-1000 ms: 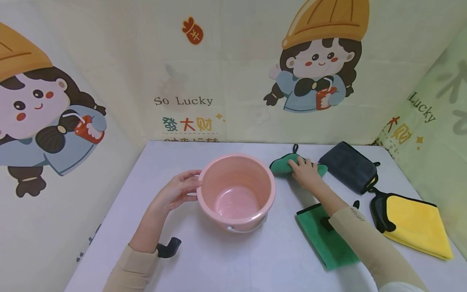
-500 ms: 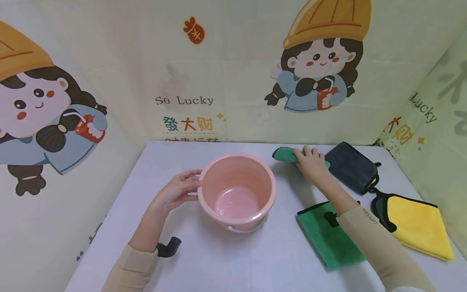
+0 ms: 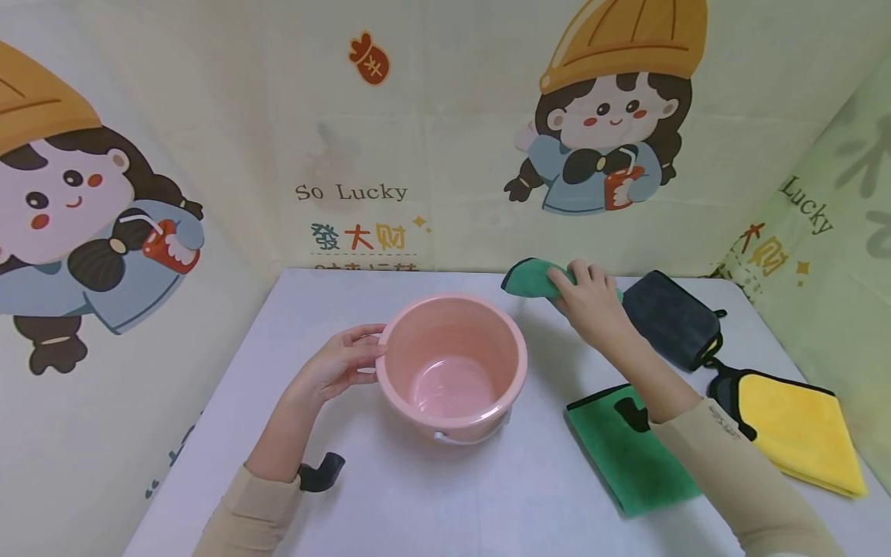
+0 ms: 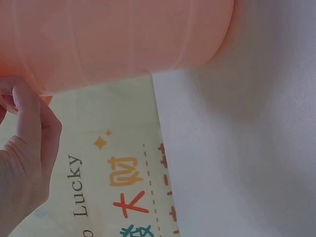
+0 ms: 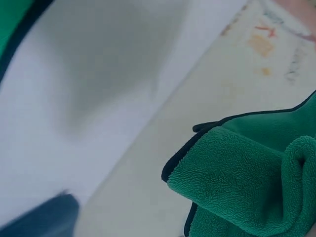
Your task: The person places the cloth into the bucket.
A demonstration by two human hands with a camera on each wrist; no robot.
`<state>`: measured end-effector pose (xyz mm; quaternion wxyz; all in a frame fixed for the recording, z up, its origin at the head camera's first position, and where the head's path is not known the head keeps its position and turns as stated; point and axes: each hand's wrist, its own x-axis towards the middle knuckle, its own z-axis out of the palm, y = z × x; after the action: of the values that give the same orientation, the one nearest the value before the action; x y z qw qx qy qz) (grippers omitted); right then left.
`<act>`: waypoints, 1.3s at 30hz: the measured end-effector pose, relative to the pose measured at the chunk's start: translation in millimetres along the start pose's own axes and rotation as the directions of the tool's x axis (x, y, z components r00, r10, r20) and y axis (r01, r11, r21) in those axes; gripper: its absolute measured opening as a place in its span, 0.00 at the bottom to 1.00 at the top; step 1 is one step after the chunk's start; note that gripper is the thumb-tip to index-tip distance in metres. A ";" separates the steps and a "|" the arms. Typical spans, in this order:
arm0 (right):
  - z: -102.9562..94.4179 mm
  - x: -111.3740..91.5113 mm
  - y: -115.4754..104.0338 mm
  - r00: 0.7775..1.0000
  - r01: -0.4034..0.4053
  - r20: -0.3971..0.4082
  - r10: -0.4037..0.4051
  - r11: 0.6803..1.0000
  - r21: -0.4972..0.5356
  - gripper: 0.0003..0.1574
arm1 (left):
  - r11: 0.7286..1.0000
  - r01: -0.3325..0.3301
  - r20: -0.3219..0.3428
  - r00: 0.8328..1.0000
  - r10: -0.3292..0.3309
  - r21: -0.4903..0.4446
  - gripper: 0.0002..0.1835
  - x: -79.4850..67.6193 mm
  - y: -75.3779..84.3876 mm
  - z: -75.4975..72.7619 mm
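My left hand (image 3: 341, 363) holds the left side of a pink plastic bucket (image 3: 452, 336) at its rim; the bucket stands upright with nothing inside. From the left wrist view, curled fingers (image 4: 29, 116) show at the rim, against the bucket's ribbed outer wall (image 4: 123, 39). Up at the back of the table, my right hand (image 3: 592, 305) grips a green towel (image 3: 530, 277), raised to the right of the bucket. That towel (image 5: 232, 177) fills the lower right of the right wrist view, bunched, with fuzzy pile and black edging.
On the right of the white table (image 3: 418, 495) lie a folded green towel (image 3: 619, 464), a folded dark grey towel (image 3: 664, 317) and a folded yellow towel (image 3: 800, 433) with black trim. The bucket's white handle (image 3: 473, 439) hangs at its front. A printed cloth wall (image 3: 445, 155) stands behind.
My right hand has lifted the green towel off the table, up and slightly toward the back. The left hand and the bucket have stayed in place.
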<state>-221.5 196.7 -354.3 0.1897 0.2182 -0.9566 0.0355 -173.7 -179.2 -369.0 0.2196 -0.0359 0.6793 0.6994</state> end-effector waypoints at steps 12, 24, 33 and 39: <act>-33.7 -1.4 -41.4 0.970 0.165 -0.182 -0.159 0.986 0.018 0.29 | 1.000 0.007 0.010 1.000 -0.007 0.003 0.31 -0.7 1.3 -0.8; -46.9 -0.1 -74.1 0.889 0.339 -0.321 -0.328 0.941 -0.022 0.25 | 1.000 -0.013 0.040 0.999 0.013 -0.017 0.31 0.1 -0.4 -2.6; -45.4 -0.8 -96.5 0.883 0.423 -0.213 -0.418 0.906 -0.026 0.32 | 1.000 0.005 0.006 1.000 -0.005 0.000 0.31 -1.5 -1.1 -1.0; -37.4 0.0 -109.4 0.859 0.484 -0.183 -0.479 0.875 -0.022 0.32 | 1.000 -0.003 0.011 1.000 0.003 0.013 0.32 -0.5 -1.8 -1.1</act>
<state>-161.4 103.6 -321.2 0.2768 0.4482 -0.8498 0.0187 -172.9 -180.4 -370.6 0.2224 -0.0295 0.6827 0.6954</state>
